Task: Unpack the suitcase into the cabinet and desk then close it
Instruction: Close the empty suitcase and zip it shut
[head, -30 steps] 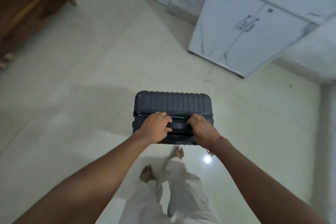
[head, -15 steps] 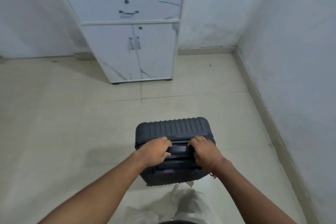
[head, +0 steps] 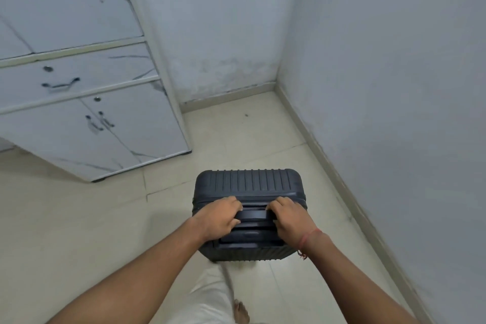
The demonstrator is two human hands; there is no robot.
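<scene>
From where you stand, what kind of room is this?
Probably a plain bedroom or storage room in a home. A white cabinet with a drawer and double doors stands against bare pale walls, the floor is tiled, and both hands grip a dark suitcase.

Scuffed pale walls [head: 381,60] meet in a corner above a cream tiled floor [head: 65,231].

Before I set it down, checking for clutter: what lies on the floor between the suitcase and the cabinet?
Only bare floor tile shows between suitcase and cabinet in the head view.
</scene>
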